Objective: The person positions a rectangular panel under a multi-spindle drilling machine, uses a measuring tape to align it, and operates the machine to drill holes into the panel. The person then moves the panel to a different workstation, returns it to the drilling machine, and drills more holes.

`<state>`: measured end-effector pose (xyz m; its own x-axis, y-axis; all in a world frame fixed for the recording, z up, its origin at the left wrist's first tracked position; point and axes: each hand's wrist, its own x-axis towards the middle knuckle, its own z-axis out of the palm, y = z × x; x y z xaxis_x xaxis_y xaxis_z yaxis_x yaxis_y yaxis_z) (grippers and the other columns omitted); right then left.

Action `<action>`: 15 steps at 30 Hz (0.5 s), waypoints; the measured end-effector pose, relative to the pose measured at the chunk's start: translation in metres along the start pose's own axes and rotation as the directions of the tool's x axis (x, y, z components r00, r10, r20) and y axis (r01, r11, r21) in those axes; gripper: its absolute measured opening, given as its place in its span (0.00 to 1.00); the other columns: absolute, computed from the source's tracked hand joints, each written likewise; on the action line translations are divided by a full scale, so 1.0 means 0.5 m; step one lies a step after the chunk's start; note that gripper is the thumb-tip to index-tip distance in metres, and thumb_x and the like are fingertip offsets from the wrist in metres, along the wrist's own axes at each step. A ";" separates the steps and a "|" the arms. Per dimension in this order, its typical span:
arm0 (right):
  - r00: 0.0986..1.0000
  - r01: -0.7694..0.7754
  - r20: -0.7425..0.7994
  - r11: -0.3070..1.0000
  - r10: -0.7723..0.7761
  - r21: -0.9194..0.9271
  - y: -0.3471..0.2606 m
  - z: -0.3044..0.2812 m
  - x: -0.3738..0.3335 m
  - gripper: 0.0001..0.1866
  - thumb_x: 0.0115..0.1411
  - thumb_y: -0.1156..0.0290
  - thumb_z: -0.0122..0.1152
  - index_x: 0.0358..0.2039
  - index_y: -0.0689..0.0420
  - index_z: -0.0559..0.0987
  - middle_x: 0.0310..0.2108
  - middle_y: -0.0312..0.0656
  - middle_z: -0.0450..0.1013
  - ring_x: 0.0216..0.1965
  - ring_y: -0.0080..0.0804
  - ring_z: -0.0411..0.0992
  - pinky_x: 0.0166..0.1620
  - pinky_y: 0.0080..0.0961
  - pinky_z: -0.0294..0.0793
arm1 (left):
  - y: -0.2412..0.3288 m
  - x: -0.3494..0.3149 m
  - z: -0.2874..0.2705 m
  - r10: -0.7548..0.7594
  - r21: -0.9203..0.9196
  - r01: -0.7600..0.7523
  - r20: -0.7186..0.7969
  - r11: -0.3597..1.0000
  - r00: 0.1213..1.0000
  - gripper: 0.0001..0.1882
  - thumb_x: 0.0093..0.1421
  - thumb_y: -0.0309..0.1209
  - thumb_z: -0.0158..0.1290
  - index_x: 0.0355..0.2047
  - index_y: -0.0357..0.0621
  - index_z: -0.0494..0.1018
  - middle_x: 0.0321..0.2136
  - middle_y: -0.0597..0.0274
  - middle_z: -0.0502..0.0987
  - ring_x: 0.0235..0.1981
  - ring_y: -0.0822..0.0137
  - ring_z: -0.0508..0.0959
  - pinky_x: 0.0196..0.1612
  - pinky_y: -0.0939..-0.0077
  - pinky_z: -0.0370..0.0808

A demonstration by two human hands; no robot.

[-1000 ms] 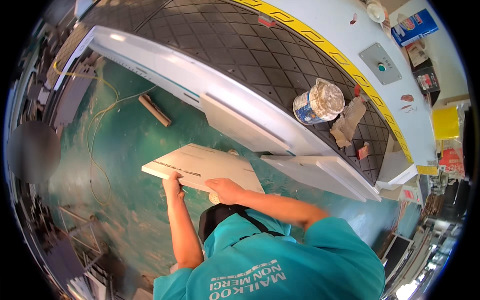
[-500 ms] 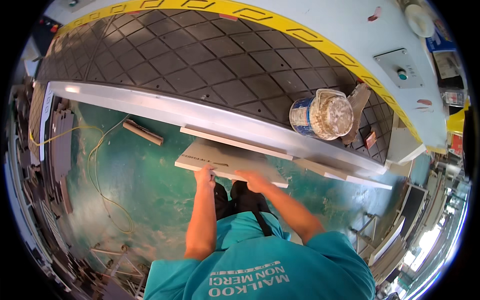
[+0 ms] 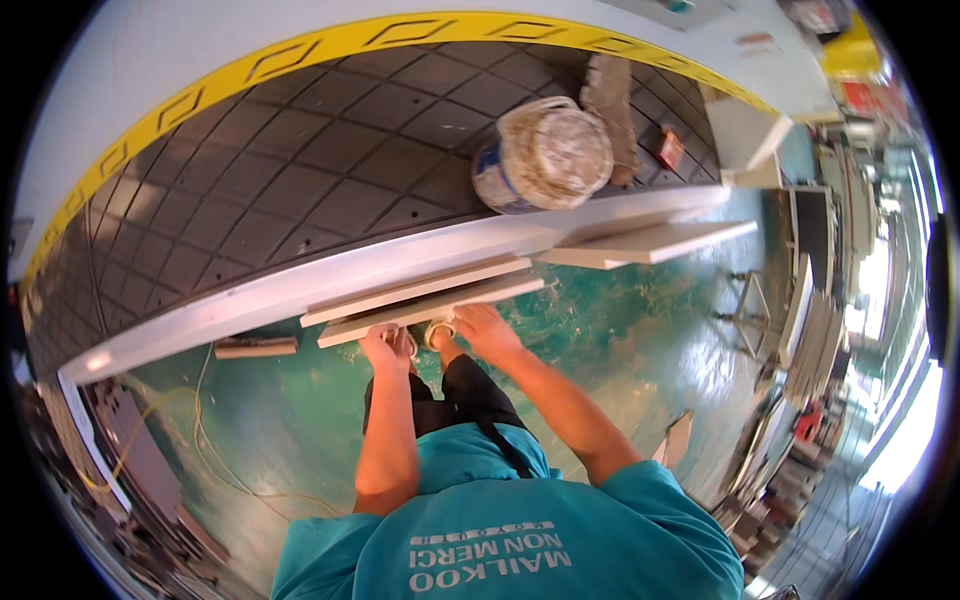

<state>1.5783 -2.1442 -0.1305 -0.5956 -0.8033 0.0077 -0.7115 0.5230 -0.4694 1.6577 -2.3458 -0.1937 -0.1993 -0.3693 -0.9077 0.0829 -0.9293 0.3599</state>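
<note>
A pale flat board (image 3: 430,312) stands almost upright in front of me, its long top edge toward me. My left hand (image 3: 388,348) is closed on its near edge, toward the left end. Farther right along the same edge, my right hand (image 3: 487,332) grips it, the fingertips partly hidden. Just beyond it a second pale board (image 3: 415,290) leans by the metal front edge (image 3: 400,250) of a machine bed. My feet show below the held board.
On the dark grooved bed (image 3: 340,180) stand a crusted bucket (image 3: 555,155), a rough brown strip (image 3: 608,110) and a small red box (image 3: 669,148). More pale boards (image 3: 650,243) lean at the right. A hose (image 3: 200,430) and a brown piece (image 3: 256,347) lie on the green floor.
My hands have brought the board from a tilted, broad-face view to nearly upright, close against the leaning board. My view has turned to the right, so the bucket appears farther left.
</note>
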 end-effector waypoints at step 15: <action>0.061 -0.941 0.309 -0.049 0.949 0.334 -0.066 0.076 -0.862 0.16 0.57 0.65 0.52 0.43 0.47 0.83 0.40 0.49 0.79 0.42 0.48 0.77 0.45 0.37 0.76 | -0.093 0.016 0.158 -0.152 0.436 0.112 0.057 0.893 0.987 0.30 0.54 0.44 0.53 0.55 0.47 0.62 0.50 0.46 0.68 0.50 0.48 0.69 0.57 0.52 0.67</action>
<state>1.8725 -1.8262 -0.1520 -0.5960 0.3591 -0.7182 0.7198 0.6353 -0.2797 1.5751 -2.3059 -0.2005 -0.2654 -0.2231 -0.9380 -0.3737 -0.8730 0.3134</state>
